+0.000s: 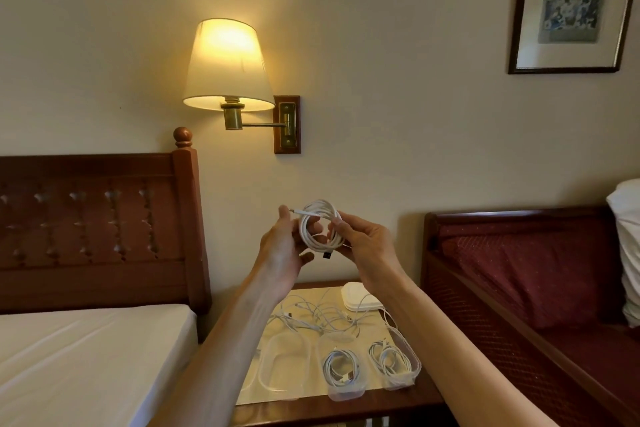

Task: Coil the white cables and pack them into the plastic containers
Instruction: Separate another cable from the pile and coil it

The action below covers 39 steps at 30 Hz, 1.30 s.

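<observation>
Both hands hold a coiled white cable (pixel 320 224) raised in front of the wall, above the nightstand. My left hand (pixel 284 250) grips the coil's left side, with a cable end sticking out by the thumb. My right hand (pixel 363 246) pinches the coil's right side; a dark plug hangs below it. Down on the nightstand lie loose white cables (pixel 318 317) in a tangle. In front of them stand clear plastic containers: an empty one (pixel 282 362), one with a coiled cable (pixel 343 371) and one with coiled cables (pixel 394 362) at the right.
A stack of white lids (pixel 360 298) sits at the back of the nightstand (pixel 346 407). A bed with a white mattress (pixel 86 357) and wooden headboard is on the left, a red sofa (pixel 536 288) on the right. A lit wall lamp (pixel 227 69) hangs above.
</observation>
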Each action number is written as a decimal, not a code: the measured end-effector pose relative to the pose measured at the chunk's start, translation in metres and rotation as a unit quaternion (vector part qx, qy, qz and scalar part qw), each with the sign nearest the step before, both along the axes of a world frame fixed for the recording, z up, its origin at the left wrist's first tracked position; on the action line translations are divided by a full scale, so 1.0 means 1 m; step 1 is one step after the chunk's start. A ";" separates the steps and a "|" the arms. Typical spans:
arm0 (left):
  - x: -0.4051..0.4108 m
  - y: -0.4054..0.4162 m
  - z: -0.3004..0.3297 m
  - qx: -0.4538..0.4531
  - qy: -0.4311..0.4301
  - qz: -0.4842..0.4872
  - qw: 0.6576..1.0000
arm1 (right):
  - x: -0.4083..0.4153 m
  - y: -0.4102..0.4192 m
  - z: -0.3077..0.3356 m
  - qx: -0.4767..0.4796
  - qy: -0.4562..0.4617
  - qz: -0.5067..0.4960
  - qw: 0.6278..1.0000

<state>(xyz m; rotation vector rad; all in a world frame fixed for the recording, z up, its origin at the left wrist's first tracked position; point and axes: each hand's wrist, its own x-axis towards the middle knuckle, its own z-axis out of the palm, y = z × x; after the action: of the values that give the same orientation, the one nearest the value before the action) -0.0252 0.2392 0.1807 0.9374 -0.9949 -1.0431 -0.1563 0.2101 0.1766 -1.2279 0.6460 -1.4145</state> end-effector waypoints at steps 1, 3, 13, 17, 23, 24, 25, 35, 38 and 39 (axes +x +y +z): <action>0.000 0.000 -0.001 -0.013 -0.032 0.019 0.999 | -0.002 -0.001 0.000 0.009 -0.004 -0.006 1.000; 0.000 0.001 -0.005 -0.060 -0.117 0.068 0.989 | -0.006 -0.004 -0.002 0.014 -0.004 -0.012 1.000; 0.009 -0.008 -0.025 -0.134 -0.141 0.188 0.963 | -0.007 -0.007 -0.017 -0.019 0.084 0.012 0.996; 0.014 -0.024 -0.061 -0.045 -0.156 0.147 0.976 | -0.007 -0.028 -0.056 -0.009 0.164 -0.022 0.986; 0.037 -0.036 -0.169 0.061 -0.206 0.110 0.970 | 0.006 -0.057 -0.155 0.056 0.282 -0.024 0.957; 0.042 -0.035 -0.183 0.073 -0.201 0.113 0.970 | 0.010 -0.060 -0.167 0.065 0.291 -0.018 0.954; 0.048 -0.036 -0.196 0.088 -0.205 0.122 0.967 | 0.014 -0.063 -0.176 0.072 0.297 -0.014 0.952; 0.088 -0.040 -0.283 0.045 -0.583 0.162 0.795 | 0.055 -0.122 -0.201 0.068 0.350 -0.004 0.934; 0.087 -0.045 -0.296 0.024 -0.624 0.141 0.768 | 0.066 -0.135 -0.213 0.065 0.376 -0.007 0.924; 0.087 -0.047 -0.302 0.016 -0.634 0.142 0.760 | 0.071 -0.139 -0.219 0.062 0.387 -0.007 0.920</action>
<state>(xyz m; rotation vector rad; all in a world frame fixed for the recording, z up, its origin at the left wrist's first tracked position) 0.0616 0.1918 -0.1209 1.8202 -1.8289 -0.0056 -0.0851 0.0712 -0.0427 -1.6786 1.2595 -0.8386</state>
